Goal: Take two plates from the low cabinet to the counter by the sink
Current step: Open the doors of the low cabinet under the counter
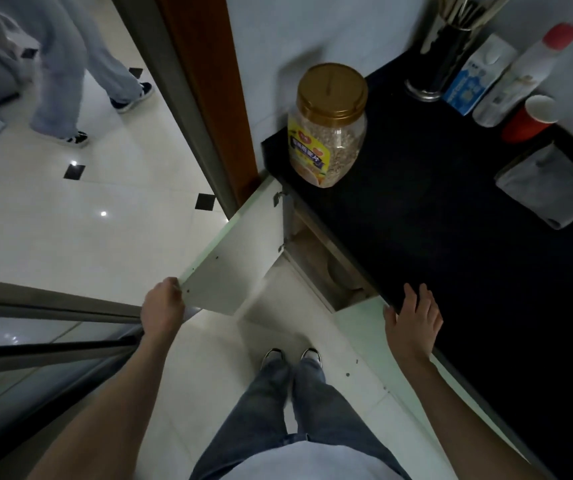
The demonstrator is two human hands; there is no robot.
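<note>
The low cabinet's white door [233, 258] stands swung open to the left, and my left hand [162, 306] grips its outer edge. Inside the dim cabinet opening [326, 271], under the black counter [451, 237], pale rounded dishes, probably plates [338, 277], show only in part. My right hand [413, 317] hovers open with fingers spread at the counter's front edge, holding nothing.
On the counter stand a gold-lidded jar [328, 126], a utensil holder [448, 53], a carton [475, 77], a white bottle [520, 74], a red cup [531, 119] and a folded grey cloth [552, 185]. Another person's legs [80, 74] are on the tiled floor at upper left. A glass door [35, 341] is at my left.
</note>
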